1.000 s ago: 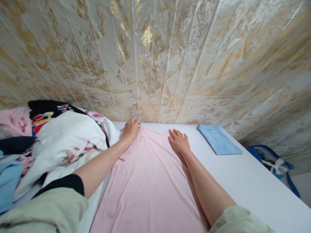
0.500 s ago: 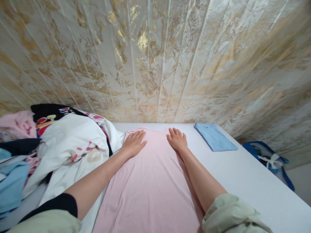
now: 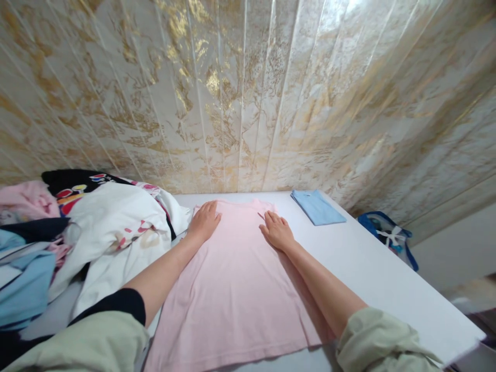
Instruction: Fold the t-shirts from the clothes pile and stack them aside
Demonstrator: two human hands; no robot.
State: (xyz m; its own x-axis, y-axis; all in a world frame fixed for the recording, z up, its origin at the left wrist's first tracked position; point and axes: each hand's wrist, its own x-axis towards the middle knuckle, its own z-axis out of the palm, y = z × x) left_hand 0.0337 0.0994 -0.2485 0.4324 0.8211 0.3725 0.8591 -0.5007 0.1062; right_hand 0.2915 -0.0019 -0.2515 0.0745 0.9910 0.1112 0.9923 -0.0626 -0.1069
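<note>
A pink shirt [image 3: 240, 289] lies spread on the white table, its neckline at the far end and its hem near me. My left hand [image 3: 204, 221] rests flat on the shirt's upper left part, fingers stretched out. On the upper right part lies my right hand [image 3: 277, 231], palm down with the fingers extended. Neither hand grips the cloth. The shirt's sleeves do not show clearly; a few soft wrinkles run along its left side.
A heap of clothes, with a white printed garment [image 3: 112, 217] on top, covers the table's left side. A folded light blue garment [image 3: 318, 207] lies at the back right. Beyond the right edge of the white table [image 3: 372, 279] is a blue-trimmed clear bag [image 3: 387, 235]. Patterned curtain [image 3: 232, 103] hangs behind.
The camera view has shifted, so the shirt's hem now shows. My right hand has slid a little toward me along the shirt's edge; my left hand stays on the upper left.
</note>
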